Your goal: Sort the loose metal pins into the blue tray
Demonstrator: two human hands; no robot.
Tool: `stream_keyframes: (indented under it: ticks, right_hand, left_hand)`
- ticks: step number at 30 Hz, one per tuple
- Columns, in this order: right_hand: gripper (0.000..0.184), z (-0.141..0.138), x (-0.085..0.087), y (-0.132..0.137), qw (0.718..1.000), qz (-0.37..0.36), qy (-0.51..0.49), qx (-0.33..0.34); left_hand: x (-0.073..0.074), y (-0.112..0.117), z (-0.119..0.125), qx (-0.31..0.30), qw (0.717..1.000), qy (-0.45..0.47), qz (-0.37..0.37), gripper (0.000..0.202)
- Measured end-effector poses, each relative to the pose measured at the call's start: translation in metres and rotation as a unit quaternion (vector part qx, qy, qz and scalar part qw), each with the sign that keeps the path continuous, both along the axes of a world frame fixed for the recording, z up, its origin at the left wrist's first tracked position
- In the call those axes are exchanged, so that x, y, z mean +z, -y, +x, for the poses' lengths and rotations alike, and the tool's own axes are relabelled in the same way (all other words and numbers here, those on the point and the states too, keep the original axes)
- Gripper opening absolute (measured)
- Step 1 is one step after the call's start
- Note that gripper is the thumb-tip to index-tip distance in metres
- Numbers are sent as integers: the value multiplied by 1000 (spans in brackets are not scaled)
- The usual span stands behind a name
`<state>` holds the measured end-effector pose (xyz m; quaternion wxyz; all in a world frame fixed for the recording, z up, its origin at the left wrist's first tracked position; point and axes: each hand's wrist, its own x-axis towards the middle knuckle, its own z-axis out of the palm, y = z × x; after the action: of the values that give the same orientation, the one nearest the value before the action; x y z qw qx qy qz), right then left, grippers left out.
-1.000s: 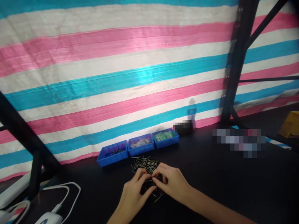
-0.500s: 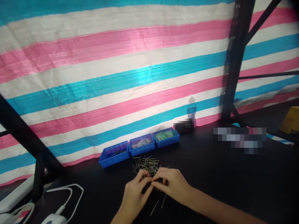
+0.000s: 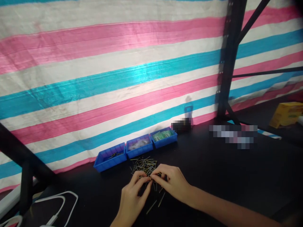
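Observation:
My left hand [image 3: 134, 193] and my right hand [image 3: 174, 181] meet fingertip to fingertip over the near side of a pile of thin metal rods [image 3: 145, 164]. The rods are silver and brass-coloured and look like small drill bits. Both hands are closed in a pinch, thumb against forefinger. Whatever sits between the fingertips is too small and too covered to make out. Two loose rods [image 3: 151, 207] lie on the black table just below the hands. Part of the pile is hidden behind my fingers.
Behind the pile stand a blue bin with a few rods [image 3: 110, 160], a blue bin of clear bags [image 3: 139, 150] and a blue bin of green packets [image 3: 165, 142]. White cables [image 3: 73, 205] lie left. A black post [image 3: 226, 78] and yellow box [image 3: 285, 113] stand right.
The view has swung slightly to the right and down, so everything sits further left in it. Both hands keep their fingertips together over the pile.

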<state>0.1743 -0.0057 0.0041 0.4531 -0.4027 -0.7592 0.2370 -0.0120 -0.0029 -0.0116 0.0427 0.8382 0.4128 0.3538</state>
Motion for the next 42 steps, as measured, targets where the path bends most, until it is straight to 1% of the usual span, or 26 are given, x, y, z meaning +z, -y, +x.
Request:
stream_keyframes:
  ticks: [4, 7, 12, 15, 19, 26, 29, 32, 35, 39, 41, 42]
  right_hand:
    - [13, -1, 2, 1, 1000, -10, -6, 16]
    - [12, -2, 0, 1, 1000, -3, -9, 12]
    - [11, -1, -1, 0, 1000, -5, -26, -10]
    - [10, 0, -2, -2, 1000, -2, -22, -12]
    - [9, 0, -6, -4, 1000, -1, -1, -1]
    - [8, -3, -12, -2, 996, -7, 80, 23]
    - [9, -2, -10, -1, 996, -22, 78, 27]
    - [14, 0, -7, -3, 998, -25, 49, 20]
    - [18, 1, -6, -4, 999, -25, 30, 12]
    - [13, 1, -7, -6, 999, -23, 47, 3]
    - [13, 2, -7, -7, 998, -24, 58, -3]
    - [14, 2, -8, -7, 998, -25, 64, -5]
  left_hand:
    - [-1, -2, 1, -6, 999, 33, -29, 13]
    - [0, -2, 2, -15, 997, 61, -46, 13]
    - [6, 2, 5, -12, 993, 107, -45, 11]
    - [10, 3, 7, -5, 991, 130, -41, 10]
    - [11, 2, 7, 2, 987, 153, -43, 11]
    - [8, 3, 7, -25, 986, 151, -71, 9]
    - [9, 3, 7, -11, 985, 157, -73, 10]
    - [9, 1, 6, 5, 984, 161, -78, 12]
    - [9, 0, 6, 3, 984, 152, -95, 13]
    - [8, -3, 6, 0, 983, 145, -117, 14]
    - [7, -9, 2, 23, 977, 173, -123, 16]
    - [6, -13, -2, 45, 970, 199, -131, 18]
